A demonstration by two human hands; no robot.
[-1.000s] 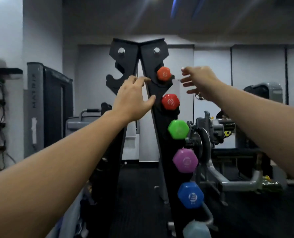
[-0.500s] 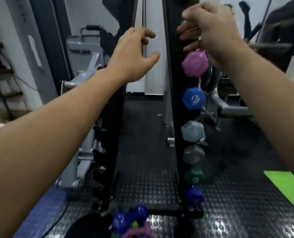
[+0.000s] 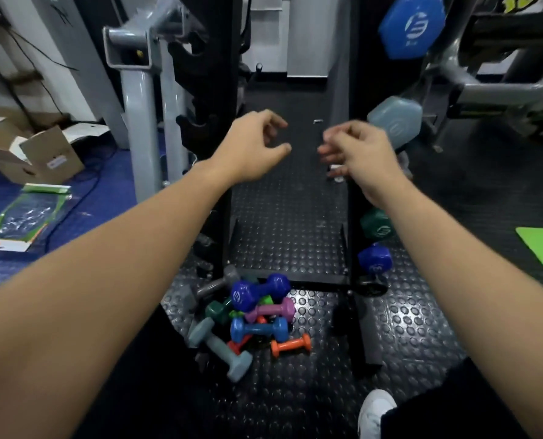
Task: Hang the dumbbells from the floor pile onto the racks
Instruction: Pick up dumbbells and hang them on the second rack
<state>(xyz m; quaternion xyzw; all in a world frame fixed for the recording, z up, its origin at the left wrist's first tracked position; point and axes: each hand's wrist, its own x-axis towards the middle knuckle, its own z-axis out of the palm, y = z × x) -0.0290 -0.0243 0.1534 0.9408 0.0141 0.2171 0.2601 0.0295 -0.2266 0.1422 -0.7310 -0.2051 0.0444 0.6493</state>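
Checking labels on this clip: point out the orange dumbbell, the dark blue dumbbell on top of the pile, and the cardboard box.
orange dumbbell (image 3: 290, 344), head view, handle.
dark blue dumbbell (image 3: 261, 291), head view, handle.
cardboard box (image 3: 53, 156), head view, open flap.

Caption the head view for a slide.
Empty left hand and right hand hover above the floor pile of dumbbells.
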